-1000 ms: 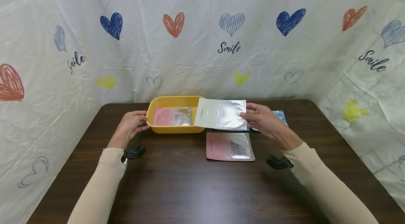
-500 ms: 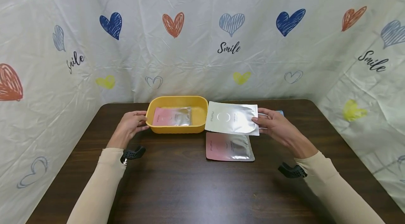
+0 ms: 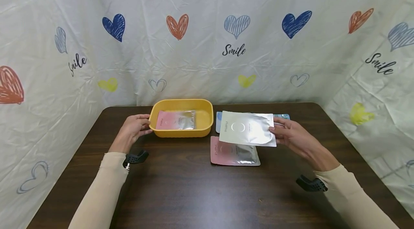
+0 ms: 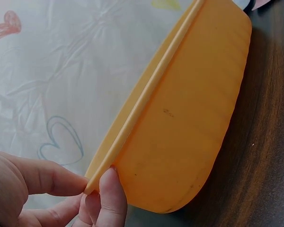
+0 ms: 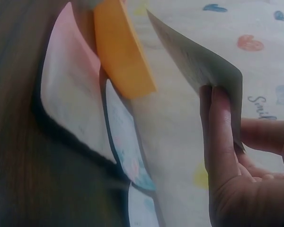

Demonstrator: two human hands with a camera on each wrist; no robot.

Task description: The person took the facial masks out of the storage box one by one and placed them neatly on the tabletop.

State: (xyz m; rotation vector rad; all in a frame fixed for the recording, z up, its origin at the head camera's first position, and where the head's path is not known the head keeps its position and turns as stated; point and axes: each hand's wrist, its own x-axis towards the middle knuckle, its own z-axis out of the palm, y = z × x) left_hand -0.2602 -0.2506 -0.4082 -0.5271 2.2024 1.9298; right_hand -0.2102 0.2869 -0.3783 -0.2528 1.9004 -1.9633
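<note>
My right hand (image 3: 295, 137) pinches the right edge of a white-and-silver sheet mask packet (image 3: 247, 128), held above the table. In the right wrist view, thumb and fingers lie on opposite faces of the packet (image 5: 196, 59). At the left end of a yellow plastic basket (image 3: 182, 133), my left hand (image 3: 130, 130) grips the rim between thumb and fingers, as the left wrist view shows on the basket (image 4: 180, 104). Inside the basket lies a pink-and-silver packet (image 3: 176, 120). Another pink-and-silver packet (image 3: 234, 153) lies on the table, its upper edge behind the raised one.
Blue packets lie behind the held one: one blue packet (image 3: 218, 123) shows at its left, another blue packet (image 3: 283, 116) at its right. The dark wooden table (image 3: 194, 193) ends at the back against a white curtain (image 3: 200, 60) printed with hearts.
My right hand has drawn the white packet rightward and toward me, off the basket's right end, over the blue and pink packets. The left hand and basket stay put.
</note>
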